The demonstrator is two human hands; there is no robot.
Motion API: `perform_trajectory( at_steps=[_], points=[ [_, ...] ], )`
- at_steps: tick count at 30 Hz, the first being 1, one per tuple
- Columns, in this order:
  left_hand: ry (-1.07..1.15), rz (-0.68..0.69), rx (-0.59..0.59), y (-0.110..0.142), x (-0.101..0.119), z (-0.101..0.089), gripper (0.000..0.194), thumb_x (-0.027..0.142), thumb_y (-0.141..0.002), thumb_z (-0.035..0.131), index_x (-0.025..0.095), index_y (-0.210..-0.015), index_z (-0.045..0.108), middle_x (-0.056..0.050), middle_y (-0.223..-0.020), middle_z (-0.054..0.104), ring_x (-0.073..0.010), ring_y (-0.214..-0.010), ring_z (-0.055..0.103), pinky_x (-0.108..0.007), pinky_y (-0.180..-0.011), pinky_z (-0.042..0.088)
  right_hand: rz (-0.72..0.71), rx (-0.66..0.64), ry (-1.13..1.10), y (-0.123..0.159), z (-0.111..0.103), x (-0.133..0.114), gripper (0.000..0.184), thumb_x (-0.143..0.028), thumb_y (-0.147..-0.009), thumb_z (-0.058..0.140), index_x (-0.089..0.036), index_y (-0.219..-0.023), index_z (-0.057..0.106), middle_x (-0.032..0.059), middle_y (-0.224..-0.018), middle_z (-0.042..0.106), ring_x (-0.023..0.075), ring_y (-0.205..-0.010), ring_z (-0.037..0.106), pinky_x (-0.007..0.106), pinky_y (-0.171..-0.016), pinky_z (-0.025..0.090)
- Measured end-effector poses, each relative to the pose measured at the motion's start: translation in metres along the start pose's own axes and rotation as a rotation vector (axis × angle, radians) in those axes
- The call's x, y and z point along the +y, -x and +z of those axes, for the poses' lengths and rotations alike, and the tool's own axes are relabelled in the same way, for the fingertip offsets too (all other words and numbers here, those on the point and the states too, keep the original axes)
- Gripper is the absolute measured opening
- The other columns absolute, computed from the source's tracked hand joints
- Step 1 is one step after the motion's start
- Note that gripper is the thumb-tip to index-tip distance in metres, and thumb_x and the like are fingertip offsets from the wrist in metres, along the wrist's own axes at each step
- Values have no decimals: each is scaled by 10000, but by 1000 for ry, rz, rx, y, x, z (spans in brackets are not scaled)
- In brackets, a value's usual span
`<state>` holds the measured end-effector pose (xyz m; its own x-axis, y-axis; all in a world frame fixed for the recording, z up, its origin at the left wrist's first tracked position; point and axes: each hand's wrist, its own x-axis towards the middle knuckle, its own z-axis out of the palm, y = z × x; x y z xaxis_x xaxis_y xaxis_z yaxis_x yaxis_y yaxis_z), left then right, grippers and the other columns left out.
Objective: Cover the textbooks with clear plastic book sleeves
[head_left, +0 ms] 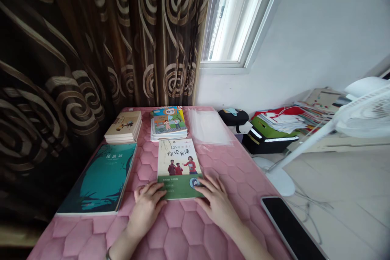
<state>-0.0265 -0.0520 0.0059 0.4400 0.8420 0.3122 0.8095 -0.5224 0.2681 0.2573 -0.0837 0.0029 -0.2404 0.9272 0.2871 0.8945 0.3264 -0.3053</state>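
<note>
A paperback book [179,164] lies flat on the pink quilted table cover [176,227], its cover white above and green below, with Chinese lettering and drawn figures. My left hand [148,203] grips its lower left corner, fingertips on the edge and thumb by the bottom. On the opposite corner, my right hand [217,199] has its fingers bent over the right edge and its thumb at the bottom edge. Just beyond the book is a pile of textbooks [169,122] with a colourful maths book on top. Left of my left hand lies a large teal book [102,178].
A stack of tan books [124,126] stands at the far left, by the dark patterned curtain [146,36]. Clear plastic sheets [210,128] lie at the back right. A black phone-like device [289,223] rests at the right edge. Beyond stand a white fan [313,142] and a box [268,140].
</note>
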Motion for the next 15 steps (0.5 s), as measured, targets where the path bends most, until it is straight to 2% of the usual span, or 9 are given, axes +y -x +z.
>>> perform_trajectory(
  at_steps=[4,7,11,15],
  points=[
    [34,-26,-1,8,-20,-5,225,379,-896,590,368,-1080,718,-17,-1230,684,-281,-1182,573,-497,-978,419,44,40,-29,13,-1,30,263,-309,-907,559,-315,-1130,697,31,-1311,618,302,-1338,437,561,-1077,391],
    [66,-56,-23,10,-24,-3,246,398,-888,597,380,-1109,704,-23,-1258,669,-284,-1196,558,-516,-976,414,43,55,-54,17,4,40,295,-274,-912,532,-334,-1153,691,20,-1321,611,291,-1348,428,543,-1074,405],
    [71,-62,-18,11,-24,-1,242,389,-887,598,384,-1105,704,-22,-1253,671,-282,-1187,562,-517,-974,414,40,66,-76,18,7,40,295,-273,-920,511,-325,-1148,691,28,-1335,598,291,-1359,412,555,-1086,387],
    [35,-44,13,11,-15,-5,242,338,-884,597,350,-1101,704,-34,-1256,664,-283,-1184,563,-514,-981,408,37,74,-48,18,2,28,281,-331,-920,514,-284,-1138,684,50,-1370,567,303,-1392,357,554,-1098,367]
  ],
)
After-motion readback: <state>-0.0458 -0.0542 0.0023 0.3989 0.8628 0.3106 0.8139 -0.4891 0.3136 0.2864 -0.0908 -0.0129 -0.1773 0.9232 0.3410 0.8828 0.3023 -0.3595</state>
